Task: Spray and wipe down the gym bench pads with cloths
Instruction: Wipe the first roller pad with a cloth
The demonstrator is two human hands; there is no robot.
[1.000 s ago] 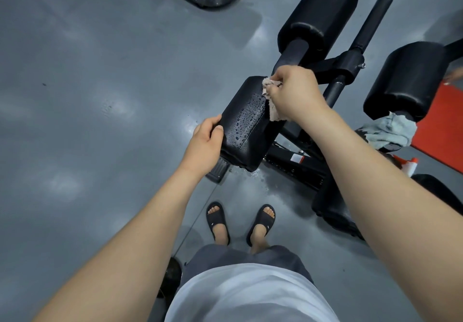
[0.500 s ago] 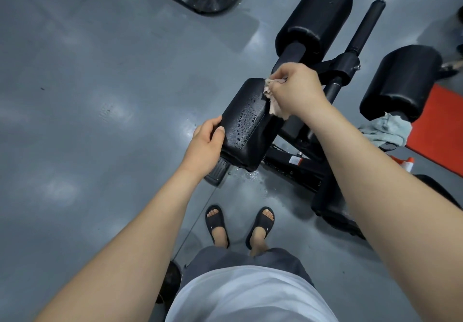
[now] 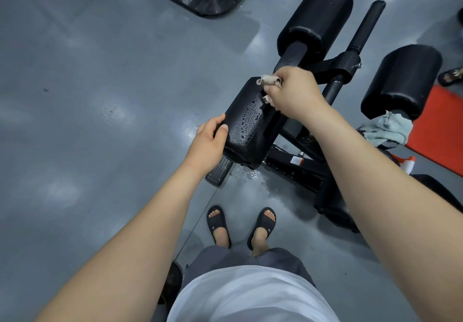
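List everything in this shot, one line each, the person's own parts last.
black rectangular vinyl bench pad: one, black, centre, beaded with droplets
crumpled beige cloth: one, beige, at the pad's far end
black cylindrical roller pads: two, black, upper centre and right
black metal bench frame: one, black, under the pads
pale green-grey rag: one, green-grey, right, beside the right roller
orange mat: one, orange, right edge
grey floor: one, grey, wet beneath the pad
black slide sandals: two, black, on the feet, bottom centre
left hand: one, gripping the pad's near end
right hand: one, holding the cloth
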